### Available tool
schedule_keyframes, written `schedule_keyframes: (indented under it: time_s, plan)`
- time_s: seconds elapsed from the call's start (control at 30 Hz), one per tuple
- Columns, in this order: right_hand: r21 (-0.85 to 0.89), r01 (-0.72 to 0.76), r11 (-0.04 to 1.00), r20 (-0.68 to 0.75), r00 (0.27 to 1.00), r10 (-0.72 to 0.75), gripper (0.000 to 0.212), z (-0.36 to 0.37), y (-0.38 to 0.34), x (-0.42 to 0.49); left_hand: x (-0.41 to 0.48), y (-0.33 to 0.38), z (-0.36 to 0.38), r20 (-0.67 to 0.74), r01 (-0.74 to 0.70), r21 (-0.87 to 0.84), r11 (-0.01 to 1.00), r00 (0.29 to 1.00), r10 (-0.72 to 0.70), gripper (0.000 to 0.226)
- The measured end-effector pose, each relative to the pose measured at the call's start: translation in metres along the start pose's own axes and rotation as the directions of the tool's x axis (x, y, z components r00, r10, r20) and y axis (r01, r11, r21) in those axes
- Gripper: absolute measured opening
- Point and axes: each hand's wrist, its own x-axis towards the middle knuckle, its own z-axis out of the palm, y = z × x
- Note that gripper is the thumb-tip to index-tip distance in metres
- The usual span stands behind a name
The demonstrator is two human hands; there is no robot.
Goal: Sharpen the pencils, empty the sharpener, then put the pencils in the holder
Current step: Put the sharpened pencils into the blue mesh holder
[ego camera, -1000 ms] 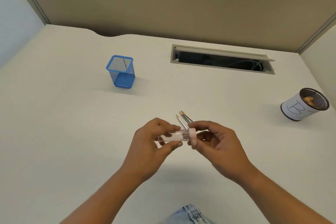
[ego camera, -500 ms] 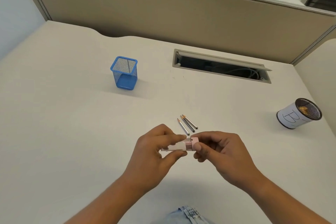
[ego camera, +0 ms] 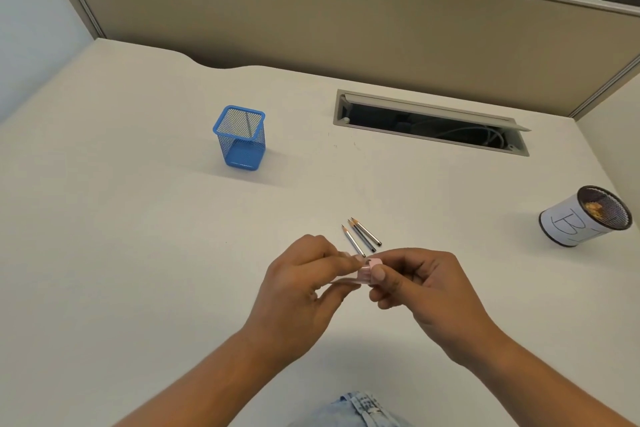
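Three short grey pencils [ego camera: 362, 237]: lay sharpened just beyond your hands, ready for the holder.
Pink-capped clear plastic sharpener [ego camera: 367, 270]: your left hand [ego camera: 298, 291] pinched its body and your right hand [ego camera: 426, 288] its cap, probably to work the cap.
Square blue mesh holder [ego camera: 240, 137]: stood well apart.

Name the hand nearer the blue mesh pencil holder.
Left. The left hand sits toward the viewer and right of the blue mesh pencil holder; the right hand lies farther right.
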Motion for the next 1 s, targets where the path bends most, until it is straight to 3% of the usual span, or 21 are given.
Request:
schedule_keyframes:
  time_s: [0.13,0.2,0.33,0.47,0.63,0.77,1.0]
  plan:
    - [-0.009,-0.025,1.000,-0.019,1.000,0.025,0.026,0.000,0.015,0.006,-0.002,-0.011,0.007,0.055,0.038,0.037,0.999,0.998,-0.040,0.022]
    - [-0.051,-0.060,0.997,-0.035,0.998,0.058,0.024,-0.001,0.026,0.010,-0.003,-0.017,0.011,0.138,0.048,0.139,0.989,0.988,-0.067,0.023]
    - [-0.077,-0.124,0.989,-0.064,0.991,0.119,0.002,-0.009,0.049,0.020,-0.005,-0.028,0.022,0.289,0.130,0.281,0.951,0.934,-0.212,0.037]
    - [-0.033,-0.114,0.993,-0.214,0.971,0.104,0.015,-0.032,0.062,0.039,-0.010,-0.044,0.029,0.236,0.309,0.316,0.897,0.890,-0.389,0.065]
    - [-0.213,-0.116,0.970,-0.287,0.956,0.051,0.013,-0.066,0.067,0.077,-0.004,-0.059,0.038,0.265,0.431,0.333,0.839,0.811,-0.522,0.052]
    - [-0.402,-0.110,0.909,-0.337,0.941,-0.035,0.012,-0.082,0.079,0.105,0.007,-0.064,0.050,0.287,0.450,0.421,0.788,0.758,-0.586,0.037]
    - [-0.489,-0.107,0.866,-0.365,0.927,-0.092,0.011,-0.094,0.104,0.116,0.033,-0.073,0.079,0.175,0.482,0.578,0.659,0.715,-0.676,0.057]
